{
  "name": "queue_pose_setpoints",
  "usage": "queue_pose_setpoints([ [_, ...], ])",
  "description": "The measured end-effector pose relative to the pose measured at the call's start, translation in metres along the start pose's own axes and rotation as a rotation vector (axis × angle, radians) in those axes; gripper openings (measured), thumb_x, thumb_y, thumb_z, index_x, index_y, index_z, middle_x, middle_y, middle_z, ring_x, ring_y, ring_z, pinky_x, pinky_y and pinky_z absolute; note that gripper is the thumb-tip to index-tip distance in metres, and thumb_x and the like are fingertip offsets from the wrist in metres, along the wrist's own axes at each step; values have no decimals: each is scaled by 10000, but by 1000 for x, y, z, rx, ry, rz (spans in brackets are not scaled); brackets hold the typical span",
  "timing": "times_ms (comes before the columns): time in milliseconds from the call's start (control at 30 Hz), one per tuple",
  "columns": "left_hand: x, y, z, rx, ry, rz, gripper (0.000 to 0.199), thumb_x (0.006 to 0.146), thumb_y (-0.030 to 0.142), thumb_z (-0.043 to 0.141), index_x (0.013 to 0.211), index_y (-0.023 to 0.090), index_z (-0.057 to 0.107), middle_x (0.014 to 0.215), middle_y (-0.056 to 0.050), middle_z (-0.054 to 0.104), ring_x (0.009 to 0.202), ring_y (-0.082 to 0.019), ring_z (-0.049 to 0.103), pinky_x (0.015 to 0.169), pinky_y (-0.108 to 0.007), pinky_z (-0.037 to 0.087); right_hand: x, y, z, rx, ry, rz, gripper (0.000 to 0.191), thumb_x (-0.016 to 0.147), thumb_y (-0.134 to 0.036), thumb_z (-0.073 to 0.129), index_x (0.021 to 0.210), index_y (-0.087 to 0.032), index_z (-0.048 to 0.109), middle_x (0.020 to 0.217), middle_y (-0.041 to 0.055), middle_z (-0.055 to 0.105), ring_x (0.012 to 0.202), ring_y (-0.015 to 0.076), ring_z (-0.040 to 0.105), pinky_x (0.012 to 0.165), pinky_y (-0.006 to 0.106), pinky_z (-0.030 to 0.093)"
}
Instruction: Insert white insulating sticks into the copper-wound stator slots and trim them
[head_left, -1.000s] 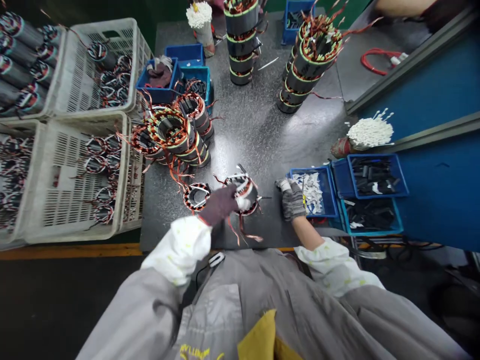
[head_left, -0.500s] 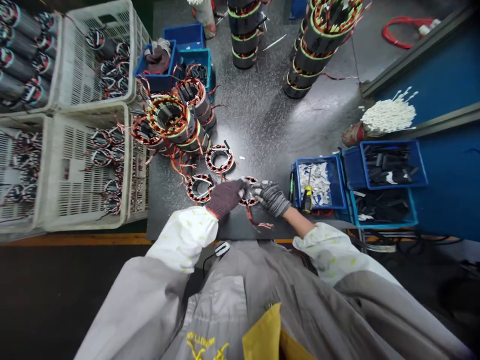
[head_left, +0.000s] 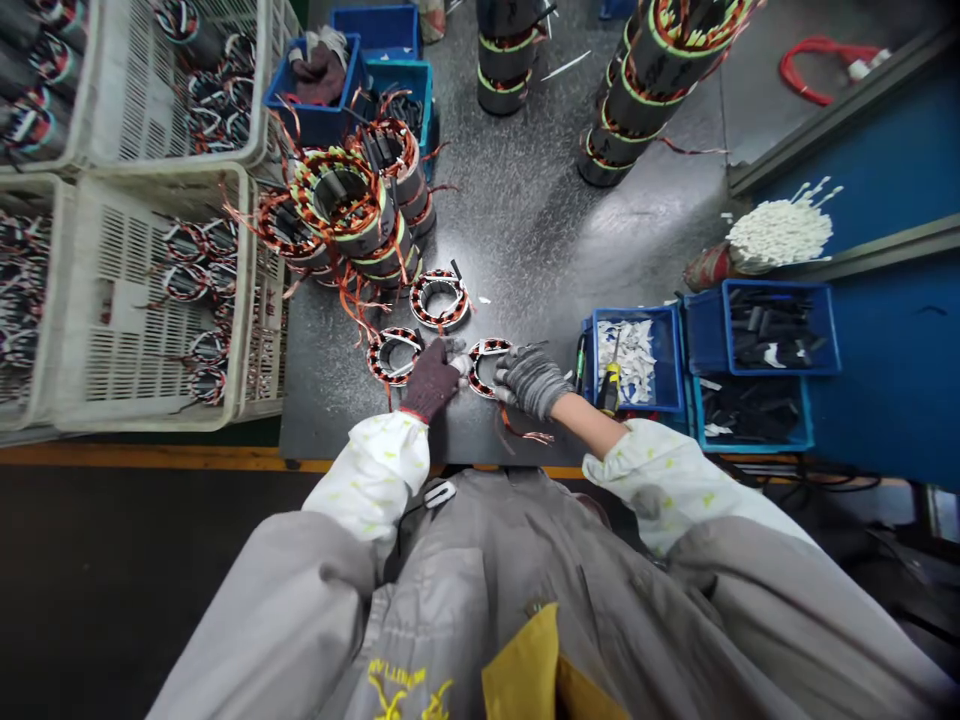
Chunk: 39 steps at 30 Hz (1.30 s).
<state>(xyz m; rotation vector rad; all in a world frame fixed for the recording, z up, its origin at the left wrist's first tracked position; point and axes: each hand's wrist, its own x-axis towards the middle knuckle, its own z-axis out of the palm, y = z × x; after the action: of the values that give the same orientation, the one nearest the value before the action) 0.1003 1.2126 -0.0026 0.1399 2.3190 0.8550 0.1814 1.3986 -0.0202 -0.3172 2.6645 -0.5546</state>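
Observation:
A ring-shaped wire-wound part (head_left: 480, 368) lies near the table's front edge, its orange leads trailing toward me. My right hand (head_left: 532, 380), in a grey striped glove, has its fingers closed on the ring's right side. At the ring's left edge is my left hand (head_left: 435, 378), in a dark maroon glove with pale fingertips; its fingers are partly spread. Left of that hand sits a second wound ring (head_left: 393, 355), close beside the glove. A third ring (head_left: 439, 299) lies farther back, with a black sleeve sticking up from it.
Stacked wound cores (head_left: 341, 200) stand at the back left, beside white crates (head_left: 161, 180). More stacks (head_left: 626, 110) stand farther back. On the right are a blue bin (head_left: 637, 315) of white pieces with a yellow-handled tool, bins of black sleeves (head_left: 780, 325) and a white bundle (head_left: 780, 232).
My left hand has moved left, off the top of the front ring, and its fingers have opened. The ring's left side now shows. The whole view has shifted slightly.

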Motion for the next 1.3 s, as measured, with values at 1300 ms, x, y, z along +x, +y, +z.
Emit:
queue_pose_setpoints([
  [1300,0,-15,33,90,35,-105,475,871,437,628,1282,227,515,1182,-100,711,1110,-288,676,929,-389,514,53,11,-13,0,154,285,576,939,-649,499,1225,-199,717,1216,152,700,1137,362,548,995,488,367],
])
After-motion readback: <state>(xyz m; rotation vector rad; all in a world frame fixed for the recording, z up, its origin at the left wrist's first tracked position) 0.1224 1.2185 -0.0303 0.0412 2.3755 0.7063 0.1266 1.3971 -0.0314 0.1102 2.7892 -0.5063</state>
